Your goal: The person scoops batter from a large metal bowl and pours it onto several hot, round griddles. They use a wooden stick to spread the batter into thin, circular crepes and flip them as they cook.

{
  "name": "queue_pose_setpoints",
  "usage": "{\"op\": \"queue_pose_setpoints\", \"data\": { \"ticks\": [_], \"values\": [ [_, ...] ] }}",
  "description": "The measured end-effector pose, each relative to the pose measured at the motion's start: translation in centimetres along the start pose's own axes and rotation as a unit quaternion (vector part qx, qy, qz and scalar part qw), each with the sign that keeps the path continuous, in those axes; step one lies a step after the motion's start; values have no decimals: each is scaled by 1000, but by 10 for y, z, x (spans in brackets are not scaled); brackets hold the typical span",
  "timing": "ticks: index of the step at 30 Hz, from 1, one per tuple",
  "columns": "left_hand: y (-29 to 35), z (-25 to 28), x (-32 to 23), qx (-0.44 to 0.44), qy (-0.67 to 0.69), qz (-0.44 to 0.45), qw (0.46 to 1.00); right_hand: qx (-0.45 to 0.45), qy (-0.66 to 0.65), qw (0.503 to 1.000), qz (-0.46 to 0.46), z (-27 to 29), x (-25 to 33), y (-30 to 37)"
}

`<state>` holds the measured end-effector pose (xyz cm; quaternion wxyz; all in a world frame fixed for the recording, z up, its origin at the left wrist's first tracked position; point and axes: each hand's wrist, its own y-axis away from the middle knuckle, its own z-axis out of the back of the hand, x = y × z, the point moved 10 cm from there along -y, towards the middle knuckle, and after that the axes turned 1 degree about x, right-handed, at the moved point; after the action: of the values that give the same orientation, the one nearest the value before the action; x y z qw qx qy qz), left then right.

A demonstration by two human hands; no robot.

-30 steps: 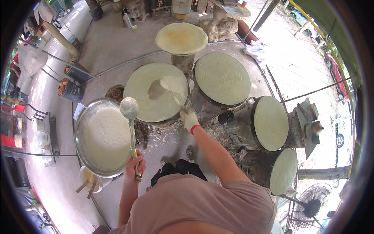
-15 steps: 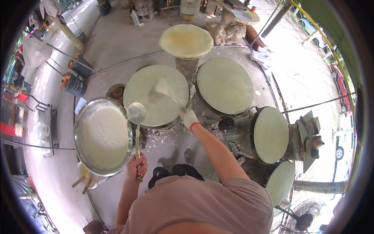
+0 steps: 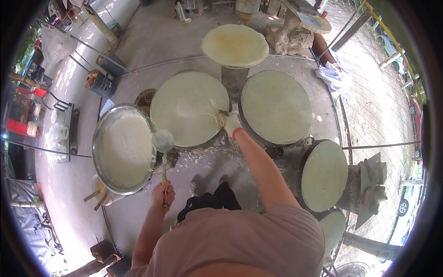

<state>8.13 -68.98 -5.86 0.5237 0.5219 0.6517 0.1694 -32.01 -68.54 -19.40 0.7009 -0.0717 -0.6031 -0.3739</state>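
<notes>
My left hand point(image 3: 163, 194) is closed round the handle of a long ladle point(image 3: 163, 141), whose batter-coated bowl hangs beside the rim of a wide metal basin point(image 3: 95, 157). Pale batter point(image 3: 127, 154) fills much of that basin. White-gloved, with a red band at the wrist, my right hand point(image 3: 232, 123) reaches to the right edge of a round griddle point(image 3: 187, 108) covered by a thin, pale green batter layer. It grips a batter-smeared spreader point(image 3: 218, 116), partly hidden and slightly blurred, against that edge.
More batter-covered round griddles stand to the right: one griddle point(image 3: 277, 107) close by, another griddle point(image 3: 324, 176) lower down. Behind them is a browned pancake point(image 3: 235, 45) on a griddle. A bucket point(image 3: 100, 187) with wooden sticks is below the basin. Dried scraps point(image 3: 203, 158) litter the floor.
My right hand and the spreader have swept from the griddle's middle to its right edge, leaving the batter layer smoother. My left hand still holds the ladle near the basin. The whole view has shifted slightly.
</notes>
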Motion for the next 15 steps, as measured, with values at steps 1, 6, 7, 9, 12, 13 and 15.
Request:
{"op": "queue_pose_setpoints", "data": {
  "ticks": [1,6,7,9,12,13,15],
  "values": [
    [-3,-6,-10,-6,-30,-14,999,12,-30,999,-7,-7,-7,4],
    [-44,-9,-48,-47,-196,-86,976,63,-244,952,-175,-41,-47,100],
    [-54,-9,-52,-53,-225,-101,968,30,-301,934,-190,-42,-63,111],
    [-72,-6,-55,-87,-299,-128,942,-55,-348,890,-290,-63,-83,154],
    [-86,-24,-51,-86,-366,-153,914,-38,-347,896,-274,-119,-31,192],
    [-86,-32,-48,-40,-340,-147,928,-5,-334,911,-243,-138,-12,196],
    [-80,-33,-53,58,-231,-92,967,-23,-329,923,-197,-137,-3,193]
  ]
}}
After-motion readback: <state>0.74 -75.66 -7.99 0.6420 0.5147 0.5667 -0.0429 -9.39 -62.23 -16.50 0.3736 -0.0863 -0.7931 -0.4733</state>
